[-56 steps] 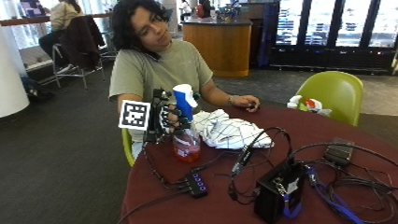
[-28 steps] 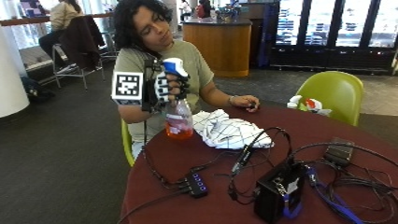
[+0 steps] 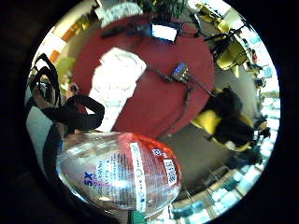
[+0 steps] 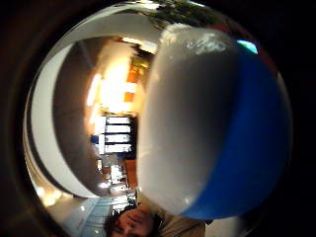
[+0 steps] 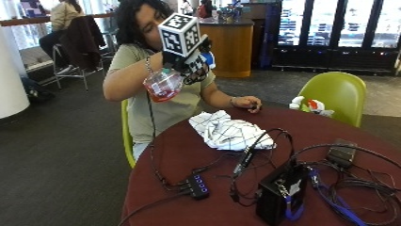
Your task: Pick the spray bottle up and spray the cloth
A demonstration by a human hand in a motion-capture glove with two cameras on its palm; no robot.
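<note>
Curled round the spray bottle (image 5: 164,84), my gloved right hand (image 5: 193,66) holds it tilted, high above the table's (image 5: 188,160) left edge. My cloth (image 5: 228,133) lies crumpled on the table below, well apart, near my bare hand (image 5: 249,102).

The spray bottle (image 5: 164,84) is showing a clear body with red liquid in its lower part, and in the little-finger palm view its white label (image 3: 140,179) is carrying blue lettering and a black barcode. Its head (image 4: 217,128) is showing white and blue in the thumb-side view. The right hand (image 5: 191,63) gripping it is wearing a black glove. The cloth (image 5: 228,132), lying near the table's far edge, is showing white with a thin black grid pattern. The round table (image 5: 188,160) is showing dark red. The person's shirt (image 5: 169,106) is appearing olive green, and the chair (image 5: 335,94) across the table is appearing yellow-green.
</note>
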